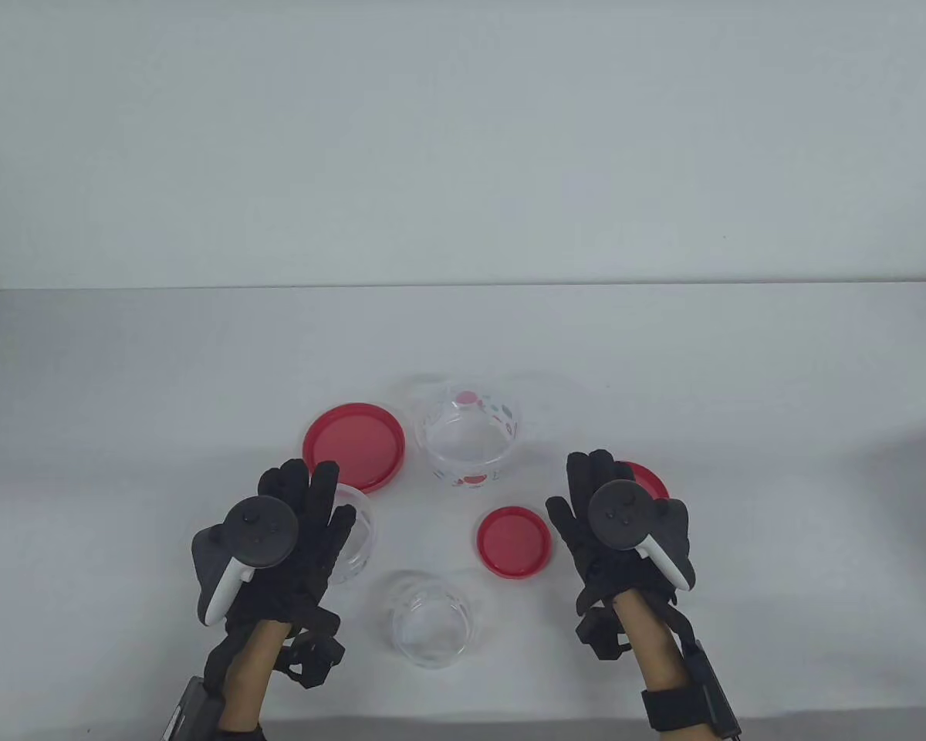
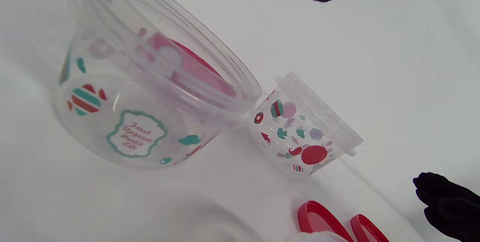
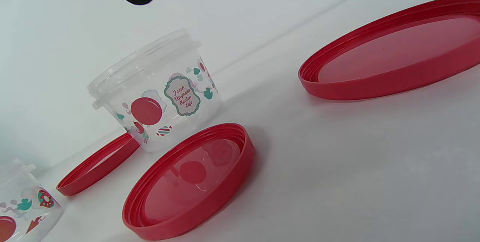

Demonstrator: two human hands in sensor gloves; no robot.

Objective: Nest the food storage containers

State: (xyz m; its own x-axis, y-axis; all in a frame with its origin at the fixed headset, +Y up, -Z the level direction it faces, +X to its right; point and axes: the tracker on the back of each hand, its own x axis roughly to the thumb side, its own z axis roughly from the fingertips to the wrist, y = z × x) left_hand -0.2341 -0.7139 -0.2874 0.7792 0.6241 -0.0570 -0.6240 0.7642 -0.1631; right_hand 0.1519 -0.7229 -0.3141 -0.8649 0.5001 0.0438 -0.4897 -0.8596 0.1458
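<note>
Nearest the person, a small clear container stood open on the white table, between the two wrists at about 6 o'clock of the group. The left hand hovered flat, fingers spread and holding nothing, its fingertips over the rim of a medium clear container that lay at 8 o'clock, partly hidden under the glove. In the left wrist view this printed container filled the frame, with another printed tub just beyond it. The right hand likewise hung spread and empty at 4 o'clock, covering most of a red lid whose edge peeked out past the fingers. Just to its left, apart from the glove, lay the small red lid, rim up. Further back at 10 o'clock rested the large red lid, also rim up, near the medium container's far side. Farthest, at 12 o'clock, stood the large clear container with red and teal printing, upright and open, just beside the large lid.
</note>
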